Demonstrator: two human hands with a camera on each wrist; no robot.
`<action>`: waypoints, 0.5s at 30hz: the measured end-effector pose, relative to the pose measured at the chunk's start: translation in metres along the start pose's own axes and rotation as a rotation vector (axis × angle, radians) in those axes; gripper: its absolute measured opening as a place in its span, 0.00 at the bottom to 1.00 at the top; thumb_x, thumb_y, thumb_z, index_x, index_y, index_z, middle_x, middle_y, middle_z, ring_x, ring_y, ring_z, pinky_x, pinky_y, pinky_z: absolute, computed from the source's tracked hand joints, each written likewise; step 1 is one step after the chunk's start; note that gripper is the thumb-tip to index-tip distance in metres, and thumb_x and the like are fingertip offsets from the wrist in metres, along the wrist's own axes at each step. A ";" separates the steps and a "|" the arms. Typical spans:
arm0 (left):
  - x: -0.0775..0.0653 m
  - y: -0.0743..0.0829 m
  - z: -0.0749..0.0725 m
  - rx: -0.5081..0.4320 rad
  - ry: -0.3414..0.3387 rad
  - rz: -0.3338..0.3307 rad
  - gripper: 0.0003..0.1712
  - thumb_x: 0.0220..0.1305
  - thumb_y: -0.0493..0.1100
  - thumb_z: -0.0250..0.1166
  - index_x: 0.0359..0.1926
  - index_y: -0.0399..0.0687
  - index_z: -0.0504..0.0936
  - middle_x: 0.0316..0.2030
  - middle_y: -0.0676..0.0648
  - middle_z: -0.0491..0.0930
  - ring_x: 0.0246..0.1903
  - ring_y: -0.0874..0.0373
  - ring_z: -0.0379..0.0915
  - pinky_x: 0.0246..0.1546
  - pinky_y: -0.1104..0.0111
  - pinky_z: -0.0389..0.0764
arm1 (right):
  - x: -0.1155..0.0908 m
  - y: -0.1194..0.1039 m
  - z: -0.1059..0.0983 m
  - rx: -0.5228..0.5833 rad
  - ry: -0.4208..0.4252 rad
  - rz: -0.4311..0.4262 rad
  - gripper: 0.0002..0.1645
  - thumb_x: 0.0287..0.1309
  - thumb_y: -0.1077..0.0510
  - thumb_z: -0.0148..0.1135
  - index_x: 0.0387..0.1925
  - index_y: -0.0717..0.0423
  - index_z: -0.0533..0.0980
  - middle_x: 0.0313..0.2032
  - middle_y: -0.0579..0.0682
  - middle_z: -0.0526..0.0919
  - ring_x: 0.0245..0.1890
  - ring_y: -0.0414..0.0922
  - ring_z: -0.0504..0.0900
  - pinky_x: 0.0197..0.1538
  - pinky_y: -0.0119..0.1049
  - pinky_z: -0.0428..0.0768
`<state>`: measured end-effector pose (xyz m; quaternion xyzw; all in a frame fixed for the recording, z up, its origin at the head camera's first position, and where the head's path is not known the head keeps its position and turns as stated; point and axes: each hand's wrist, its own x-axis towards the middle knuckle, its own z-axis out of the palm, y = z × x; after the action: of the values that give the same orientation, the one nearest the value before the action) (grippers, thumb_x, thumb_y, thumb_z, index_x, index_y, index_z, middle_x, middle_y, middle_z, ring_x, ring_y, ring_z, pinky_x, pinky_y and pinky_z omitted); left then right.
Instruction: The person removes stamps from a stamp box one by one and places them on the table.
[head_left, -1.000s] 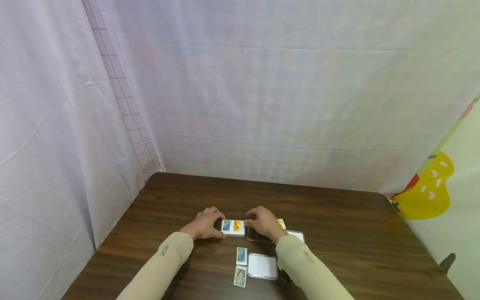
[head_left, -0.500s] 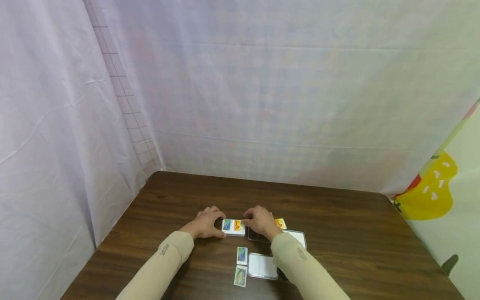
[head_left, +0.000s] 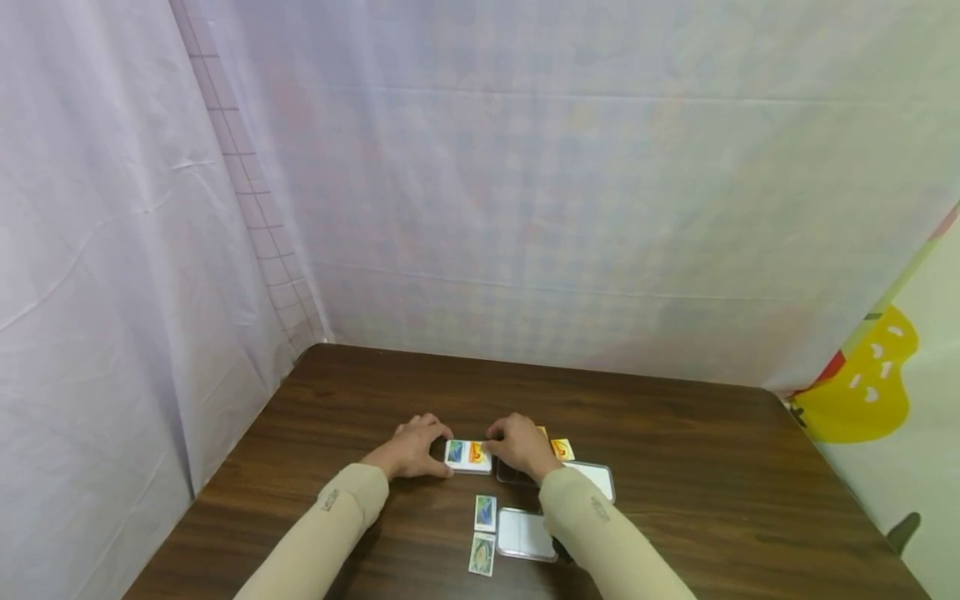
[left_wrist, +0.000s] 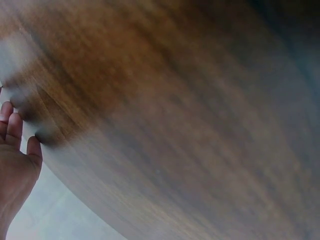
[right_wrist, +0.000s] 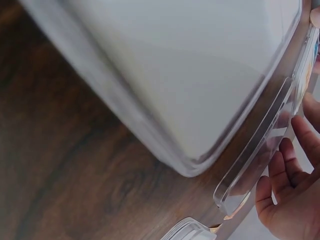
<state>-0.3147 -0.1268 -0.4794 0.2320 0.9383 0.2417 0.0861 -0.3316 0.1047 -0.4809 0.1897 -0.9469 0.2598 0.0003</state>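
A flat white case (head_left: pixel 471 469) lies near the middle of the table, with a blue-green picture card (head_left: pixel 455 452) and an orange picture card (head_left: pixel 476 451) side by side on it. My left hand (head_left: pixel 414 448) holds its left end between thumb and fingers; in the left wrist view only part of that hand (left_wrist: pixel 17 165) shows, at the left edge. At the right end, fingertips of my right hand (head_left: pixel 521 443) touch the orange card and partly cover it. I cannot tell whether they pinch it. Below that palm is a clear plastic case piece (right_wrist: pixel 255 160), partly hidden in the head view.
Nearer the person, two picture cards, one blue-green (head_left: pixel 485 512) and one pale green (head_left: pixel 482 554), lie beside another white-bottomed case (head_left: pixel 521 535). A further white case (head_left: pixel 596 479) sits partly behind the right sleeve. An orange-yellow card (head_left: pixel 562 449) lies behind it.
My right fingertips have shifted slightly left, onto the orange card's right side, and the right forearm has swung left. My left hand stays at the case's left end.
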 end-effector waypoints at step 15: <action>0.001 -0.001 0.002 0.006 0.006 -0.005 0.30 0.55 0.54 0.75 0.56 0.50 0.77 0.54 0.46 0.70 0.58 0.45 0.63 0.60 0.47 0.61 | 0.001 -0.002 0.002 -0.060 -0.012 0.075 0.07 0.56 0.49 0.71 0.30 0.48 0.85 0.34 0.46 0.80 0.37 0.45 0.77 0.43 0.46 0.77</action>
<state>-0.3156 -0.1261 -0.4814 0.2292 0.9398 0.2396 0.0834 -0.3319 0.1012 -0.4816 0.1555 -0.9607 0.2299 -0.0096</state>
